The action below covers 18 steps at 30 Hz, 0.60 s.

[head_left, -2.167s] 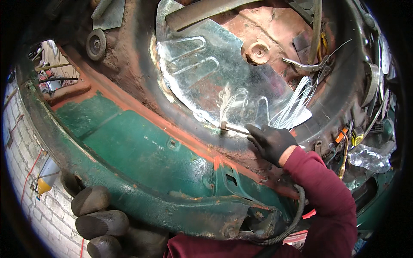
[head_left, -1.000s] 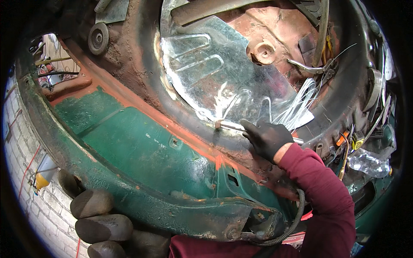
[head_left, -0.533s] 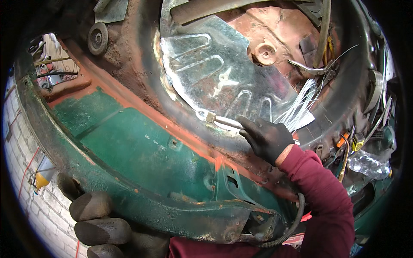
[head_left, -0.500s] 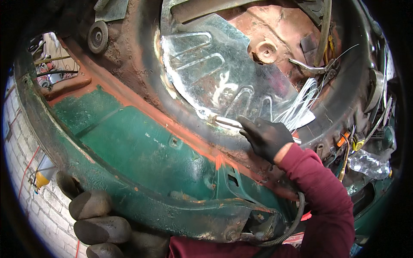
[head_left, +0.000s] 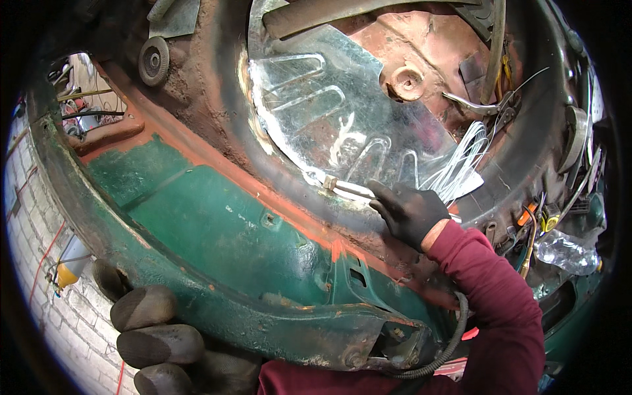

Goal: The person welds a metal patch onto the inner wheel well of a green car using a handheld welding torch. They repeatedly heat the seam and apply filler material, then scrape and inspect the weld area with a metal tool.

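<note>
Bodywork [head_left: 217, 217] frames a ribbed sheet [head_left: 316, 85] at twelve o'clock, the left hand [head_left: 160, 345] sits near seven-thirty (its grip I cannot tell), and the right hand [head_left: 411, 214], at three, wraps a hammer-like tool [head_left: 353, 190] aimed toward ten, presumably to reach the sheet's rim.

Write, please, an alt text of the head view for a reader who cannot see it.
The gloved right hand holds a hammer-like tool at the edge of a shiny metal sheet in a round, brownish recess. The gloved left hand is at lower left, near a green panel.
</note>
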Available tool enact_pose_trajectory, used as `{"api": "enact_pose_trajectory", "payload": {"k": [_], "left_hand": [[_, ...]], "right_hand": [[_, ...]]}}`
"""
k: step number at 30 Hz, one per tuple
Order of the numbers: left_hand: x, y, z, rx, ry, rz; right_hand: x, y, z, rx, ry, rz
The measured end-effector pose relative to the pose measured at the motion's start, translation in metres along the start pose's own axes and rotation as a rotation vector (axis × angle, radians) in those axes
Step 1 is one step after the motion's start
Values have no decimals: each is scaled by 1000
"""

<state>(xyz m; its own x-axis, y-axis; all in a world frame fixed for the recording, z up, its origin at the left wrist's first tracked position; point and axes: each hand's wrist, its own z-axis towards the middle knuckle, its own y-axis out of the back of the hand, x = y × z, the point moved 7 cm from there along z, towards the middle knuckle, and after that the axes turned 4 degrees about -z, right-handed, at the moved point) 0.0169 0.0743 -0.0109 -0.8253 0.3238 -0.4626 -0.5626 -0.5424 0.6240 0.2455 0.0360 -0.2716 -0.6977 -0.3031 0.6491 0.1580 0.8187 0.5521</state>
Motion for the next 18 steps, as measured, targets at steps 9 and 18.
{"api": "enact_pose_trajectory", "payload": {"k": [9,18], "left_hand": [[-1,-4,0,-18,-30,26],[-3,-9,-6,-117,-132,30]], "right_hand": [[-4,6,-4,46,-77,101],[-16,9,-16,-36,-125,42]]}}
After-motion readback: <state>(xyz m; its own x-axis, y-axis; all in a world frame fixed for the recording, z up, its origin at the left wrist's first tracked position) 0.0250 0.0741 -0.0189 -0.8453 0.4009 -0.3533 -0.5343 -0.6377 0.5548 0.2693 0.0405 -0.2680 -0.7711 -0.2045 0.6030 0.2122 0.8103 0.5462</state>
